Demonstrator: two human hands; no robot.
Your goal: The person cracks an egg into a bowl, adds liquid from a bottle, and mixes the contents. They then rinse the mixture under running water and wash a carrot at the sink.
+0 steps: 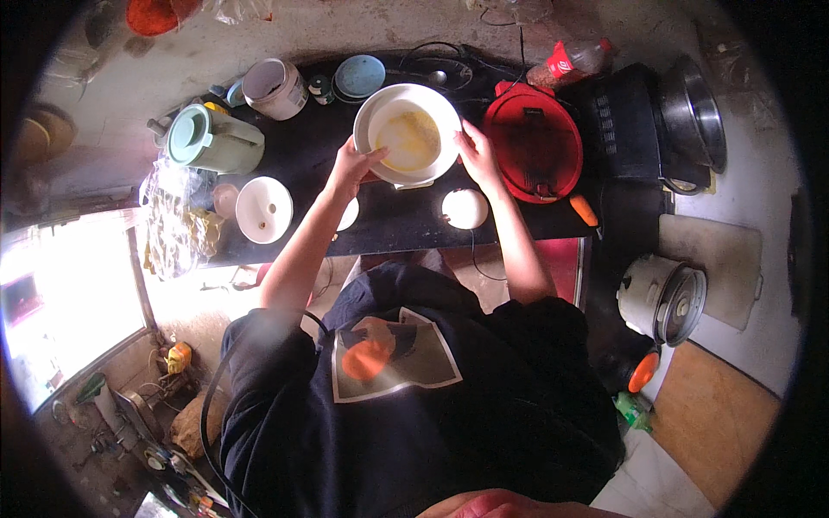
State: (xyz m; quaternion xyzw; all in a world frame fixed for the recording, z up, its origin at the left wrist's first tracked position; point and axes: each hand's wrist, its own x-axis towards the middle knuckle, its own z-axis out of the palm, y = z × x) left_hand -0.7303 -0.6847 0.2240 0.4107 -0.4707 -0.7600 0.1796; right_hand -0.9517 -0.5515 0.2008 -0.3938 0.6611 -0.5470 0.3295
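A white bowl is tilted toward me above the dark table, with pale yellowish powder or liquid in its bottom. My left hand grips its left side, thumb over the rim. On the opposite side, my right hand is closed on the rim. Close to my right forearm sits a white rounded object, and a cord hangs below it. Another white thing is partly hidden by my left forearm. Left of that arm stands a white bowl-like dish with small brownish bits inside.
Along the left are a pale green lidded pitcher, a white tub and crumpled clear plastic. A light blue lid lies behind. To the right are a large red round pan, an orange-handled tool and a bottle.
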